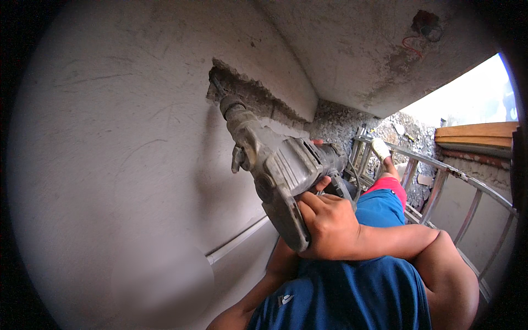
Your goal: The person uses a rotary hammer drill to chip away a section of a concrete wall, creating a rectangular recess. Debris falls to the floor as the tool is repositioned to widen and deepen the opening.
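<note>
A dusty grey rotary hammer points up and to the left, its chisel bit reaching into a rough chased recess in the plaster wall. My right hand is wrapped round its rear handle. My left forearm passes behind the tool. Only what look like fingertips of my left hand show at the tool's far side, closed against the body; the remainder of that hand is hidden. A power cable hangs beside the motor end.
A metal ladder stands to my right, my shoe by its rungs. Rubble covers the floor below. A pale pipe runs along the wall. Red wire sticks out near a hole at upper right. A wooden ledge lies at far right.
</note>
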`<move>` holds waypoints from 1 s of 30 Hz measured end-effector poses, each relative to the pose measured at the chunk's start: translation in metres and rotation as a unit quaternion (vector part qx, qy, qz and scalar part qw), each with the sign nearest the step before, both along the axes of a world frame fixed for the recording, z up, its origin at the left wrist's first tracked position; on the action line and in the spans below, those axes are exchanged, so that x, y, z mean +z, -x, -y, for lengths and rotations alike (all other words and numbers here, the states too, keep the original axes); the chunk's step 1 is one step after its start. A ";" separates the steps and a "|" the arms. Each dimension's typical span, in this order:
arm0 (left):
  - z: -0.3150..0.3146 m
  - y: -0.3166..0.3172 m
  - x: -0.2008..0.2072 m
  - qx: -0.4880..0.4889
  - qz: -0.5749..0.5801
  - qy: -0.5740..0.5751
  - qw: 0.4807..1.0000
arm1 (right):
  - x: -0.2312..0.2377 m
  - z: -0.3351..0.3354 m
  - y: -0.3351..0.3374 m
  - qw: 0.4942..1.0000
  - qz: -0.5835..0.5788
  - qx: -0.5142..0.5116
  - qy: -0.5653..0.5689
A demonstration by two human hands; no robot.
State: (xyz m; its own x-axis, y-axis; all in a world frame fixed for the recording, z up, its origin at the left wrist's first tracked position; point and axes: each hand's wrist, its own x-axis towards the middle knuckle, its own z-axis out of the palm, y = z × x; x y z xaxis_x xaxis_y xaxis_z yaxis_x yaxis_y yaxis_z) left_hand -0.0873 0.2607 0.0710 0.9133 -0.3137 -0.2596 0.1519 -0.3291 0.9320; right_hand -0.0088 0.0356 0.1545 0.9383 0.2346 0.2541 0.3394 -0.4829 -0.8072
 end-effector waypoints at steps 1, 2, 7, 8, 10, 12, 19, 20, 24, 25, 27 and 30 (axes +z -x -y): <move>0.000 0.001 0.001 0.000 0.001 -0.002 1.000 | 0.003 0.001 -0.003 1.000 -0.001 0.000 0.001; -0.001 0.001 0.000 -0.001 0.003 -0.004 1.000 | 0.009 0.003 -0.005 1.000 -0.008 0.004 0.002; 0.000 0.002 0.001 -0.003 0.013 -0.003 1.000 | 0.031 0.012 -0.019 0.998 -0.027 -0.004 0.048; 0.003 0.000 0.000 -0.006 0.016 0.001 1.000 | 0.039 0.017 -0.023 0.998 -0.035 -0.007 0.058; 0.007 -0.004 -0.005 -0.004 0.023 0.012 1.000 | 0.057 0.032 -0.036 0.997 -0.064 0.001 0.051; 0.015 -0.014 -0.014 0.001 0.033 0.031 0.999 | 0.064 0.035 -0.043 0.995 -0.065 -0.006 0.074; 0.030 -0.018 -0.017 0.013 0.062 0.040 0.997 | 0.072 0.029 -0.041 0.995 -0.062 -0.016 0.079; 0.032 -0.022 -0.021 0.011 0.068 0.046 0.997 | 0.072 0.024 -0.042 0.994 -0.063 -0.016 0.090; 0.048 -0.037 -0.028 0.035 0.087 0.067 0.993 | 0.071 0.008 -0.041 0.994 -0.072 0.028 0.082; 0.055 -0.047 -0.034 0.044 0.096 0.078 0.991 | 0.068 0.008 -0.036 0.995 -0.071 0.026 0.072; 0.066 -0.080 -0.043 0.070 0.121 0.104 0.985 | 0.062 0.002 -0.029 0.996 -0.061 0.032 0.056; 0.087 -0.128 -0.061 0.071 0.137 0.142 0.978 | 0.039 0.022 -0.018 0.991 -0.122 -0.049 0.003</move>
State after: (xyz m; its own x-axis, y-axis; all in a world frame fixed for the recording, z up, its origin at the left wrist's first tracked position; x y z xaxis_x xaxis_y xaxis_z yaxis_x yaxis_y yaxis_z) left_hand 0.0406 0.1736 0.0103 0.9760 -0.2025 0.0796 -0.0904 -0.0448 0.9949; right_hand 0.0096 0.0139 0.1933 0.9901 0.1394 0.0156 0.0851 -0.5083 -0.8570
